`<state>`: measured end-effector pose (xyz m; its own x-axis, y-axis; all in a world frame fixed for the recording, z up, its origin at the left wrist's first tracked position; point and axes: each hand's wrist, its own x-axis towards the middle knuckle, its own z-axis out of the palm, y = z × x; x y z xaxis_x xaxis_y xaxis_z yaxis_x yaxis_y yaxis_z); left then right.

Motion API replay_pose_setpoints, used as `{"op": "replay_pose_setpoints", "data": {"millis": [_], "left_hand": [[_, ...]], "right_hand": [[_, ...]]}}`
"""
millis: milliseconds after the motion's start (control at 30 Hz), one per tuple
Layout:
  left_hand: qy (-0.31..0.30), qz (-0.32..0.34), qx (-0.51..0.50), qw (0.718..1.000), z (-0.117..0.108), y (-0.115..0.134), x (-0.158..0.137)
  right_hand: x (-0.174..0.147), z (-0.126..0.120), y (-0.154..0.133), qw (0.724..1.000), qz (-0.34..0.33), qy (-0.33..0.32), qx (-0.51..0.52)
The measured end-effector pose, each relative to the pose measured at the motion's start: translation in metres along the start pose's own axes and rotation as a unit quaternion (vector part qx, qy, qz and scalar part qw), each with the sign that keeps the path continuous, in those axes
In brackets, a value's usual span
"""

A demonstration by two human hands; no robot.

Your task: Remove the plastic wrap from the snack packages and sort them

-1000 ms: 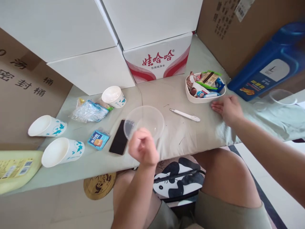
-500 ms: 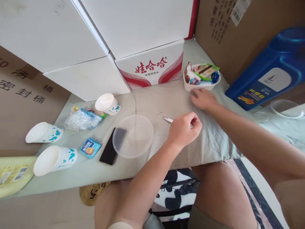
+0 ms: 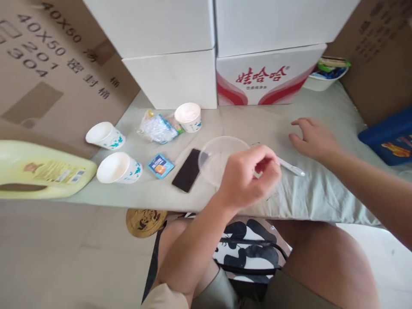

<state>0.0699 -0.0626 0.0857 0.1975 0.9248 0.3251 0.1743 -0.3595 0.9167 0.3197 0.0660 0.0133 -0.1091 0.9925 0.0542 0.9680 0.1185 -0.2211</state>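
My left hand (image 3: 249, 178) is curled closed above the cloth, thumb and fingers meeting in a loop; whatever they hold, if anything, I cannot make out. Partly behind it lies a white pen-like stick (image 3: 292, 167), its right end showing. The clear round plastic lid (image 3: 214, 156) is partly covered by this hand and overlaps a black phone (image 3: 187, 171). To the right, my right hand (image 3: 313, 138) is over the cloth with thumb and forefinger apart, holding nothing. A white tub (image 3: 318, 83) of wrapped snacks stands beyond it.
Paper cups (image 3: 104, 136) stand at the left, near a bagged snack (image 3: 159, 128) and a blue packet (image 3: 161, 165). A yellow jug (image 3: 48, 169) is at the far left, a blue bottle (image 3: 391, 137) at the right. White cartons (image 3: 180, 79) line the back.
My right hand has come away from the snack tub, back over the cloth. My left hand has shifted left towards the lid, uncovering the stick's right end. The view has swung left.
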Motion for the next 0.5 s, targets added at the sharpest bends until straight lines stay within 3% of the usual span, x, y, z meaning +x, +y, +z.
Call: {"op": "replay_pose_setpoints", "data": {"millis": [133,200,300,400,500], "left_hand": [[0.162,-0.033,-0.023,0.986,-0.067,-0.031,-0.014],[0.214,-0.063,-0.026,0.974,-0.092,-0.060,-0.018],[0.277,-0.123,-0.012,0.953,-0.119,-0.098,-0.022],[0.302,-0.152,-0.014,0.941,-0.134,-0.112,-0.025],[0.279,-0.156,-0.022,0.947,-0.140,-0.110,-0.026]], "right_hand": [[0.014,-0.017,-0.100,0.986,-0.155,0.055,0.032],[0.021,-0.016,-0.157,0.976,-0.212,0.042,0.039],[0.029,-0.006,-0.227,0.964,-0.262,-0.030,0.015],[0.033,0.001,-0.260,0.961,-0.243,-0.121,-0.049],[0.038,0.001,-0.253,0.960,-0.172,-0.202,-0.092]]}}
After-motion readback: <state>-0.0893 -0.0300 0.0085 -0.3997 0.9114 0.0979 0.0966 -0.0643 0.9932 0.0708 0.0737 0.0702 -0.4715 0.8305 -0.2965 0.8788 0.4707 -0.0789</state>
